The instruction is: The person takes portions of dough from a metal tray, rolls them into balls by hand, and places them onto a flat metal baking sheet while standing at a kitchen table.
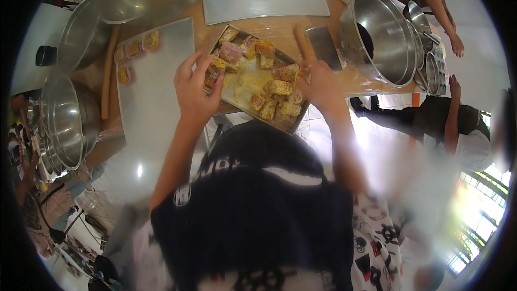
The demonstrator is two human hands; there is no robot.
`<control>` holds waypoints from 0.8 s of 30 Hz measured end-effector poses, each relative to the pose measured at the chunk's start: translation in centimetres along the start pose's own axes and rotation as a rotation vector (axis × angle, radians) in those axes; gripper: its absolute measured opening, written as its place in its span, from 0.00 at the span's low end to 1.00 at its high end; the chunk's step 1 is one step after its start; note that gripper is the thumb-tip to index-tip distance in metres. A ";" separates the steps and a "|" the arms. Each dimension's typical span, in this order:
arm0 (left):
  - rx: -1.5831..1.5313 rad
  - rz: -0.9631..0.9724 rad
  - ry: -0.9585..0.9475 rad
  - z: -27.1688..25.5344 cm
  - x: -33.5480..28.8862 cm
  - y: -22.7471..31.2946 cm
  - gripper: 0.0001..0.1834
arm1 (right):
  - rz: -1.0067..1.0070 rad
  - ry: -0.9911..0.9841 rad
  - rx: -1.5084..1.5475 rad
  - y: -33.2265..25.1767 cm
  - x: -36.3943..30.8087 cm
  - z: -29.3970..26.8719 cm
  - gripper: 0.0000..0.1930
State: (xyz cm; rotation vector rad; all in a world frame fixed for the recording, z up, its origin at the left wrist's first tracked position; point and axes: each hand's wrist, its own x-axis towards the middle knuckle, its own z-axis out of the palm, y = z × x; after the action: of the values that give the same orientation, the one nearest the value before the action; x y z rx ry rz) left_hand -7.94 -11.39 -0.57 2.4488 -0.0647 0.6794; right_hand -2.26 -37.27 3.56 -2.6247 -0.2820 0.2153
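A rectangular metal tray (235,101) lies at a slant at the table's near edge, in front of me. Several cake-like chunks (281,87) with a yellow crumbly coating sit in it, some pinkish on top; loose yellow crumbs cover its middle. At the tray's left side, my left hand (195,87) has its thumb and fingers around a yellow-coated chunk (211,77). My right hand (323,85) is closed at the tray's right edge, beside the chunks there. Whatever lies between its fingers is hidden.
A baking sheet (156,70) on the left carries several pieces in paper cups (133,49). A rolling pin (305,43) and a metal scraper (324,48) lie beyond the tray. Large steel bowls (377,37) stand right, more bowls (67,118) left. Another person's arm (439,5) shows far right.
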 end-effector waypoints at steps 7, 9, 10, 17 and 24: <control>-0.108 -0.003 0.005 -0.6 -1.3 0.8 0.18 | -0.388 -0.019 -0.281 -3.9 -0.7 3.1 0.12; -0.129 -0.023 0.022 -0.6 -1.3 0.8 0.18 | -0.563 -0.175 -0.360 -4.8 -1.3 4.8 0.12; -0.116 -0.065 0.004 -0.7 -1.4 0.8 0.18 | -0.591 -0.229 -0.427 -5.1 -1.6 5.5 0.11; -0.103 -0.163 0.033 -1.3 -2.7 -0.3 0.17 | -0.628 -0.312 -0.513 -5.2 -0.5 7.1 0.10; -0.103 -0.183 0.016 -1.3 -3.3 -0.9 0.17 | -0.439 0.056 -0.380 -2.9 1.6 3.1 0.11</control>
State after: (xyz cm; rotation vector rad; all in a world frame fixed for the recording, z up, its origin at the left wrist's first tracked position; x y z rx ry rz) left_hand -11.23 -10.28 -1.68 2.3156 0.1267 0.5998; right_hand -1.77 -33.01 2.12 -2.8401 -0.9447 -0.0695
